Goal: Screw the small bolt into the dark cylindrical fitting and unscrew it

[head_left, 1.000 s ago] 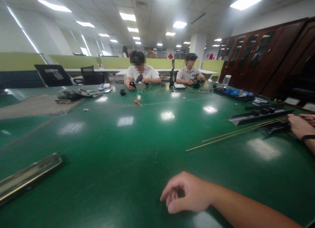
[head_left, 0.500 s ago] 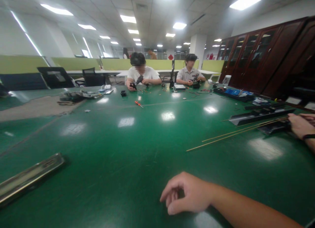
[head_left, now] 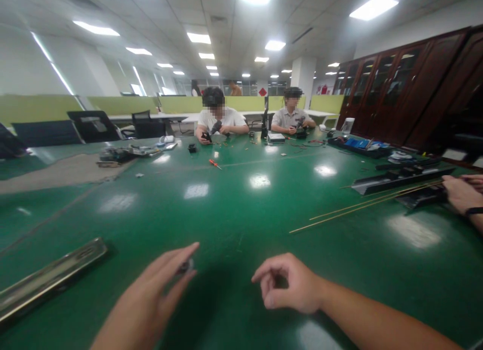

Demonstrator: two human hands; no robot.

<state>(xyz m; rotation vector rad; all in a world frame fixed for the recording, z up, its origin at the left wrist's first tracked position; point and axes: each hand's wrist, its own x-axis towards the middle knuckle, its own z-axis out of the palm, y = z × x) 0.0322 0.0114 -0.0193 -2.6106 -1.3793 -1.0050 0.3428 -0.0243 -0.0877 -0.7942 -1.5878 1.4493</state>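
Observation:
My left hand (head_left: pixel 151 289) is over the near part of the green table (head_left: pixel 222 209). Between its thumb and fingers sits a small grey, shiny piece (head_left: pixel 186 266), mostly covered by the hand, and I cannot make out its kind. To the right, my right hand (head_left: pixel 292 284) hovers with loosely curled fingers, a gap between thumb and fingertips, and nothing in it. The two hands are apart. A long shiny metal case-like bar (head_left: pixel 53 274) lies at the left, beyond my left hand.
At the right edge, another person's hands (head_left: pixel 462 194) hold thin brass-coloured rods (head_left: pixel 339 216) beside dark metal channels (head_left: pixel 400 181). Two people sit across the table. An orange screwdriver (head_left: pixel 215 163) lies mid-table; a black tray (head_left: pixel 360 146) with blue items stands farther right.
My left hand has come into view from the lower left with the small grey piece. My right hand has shifted slightly up in the picture. The view has tilted a little.

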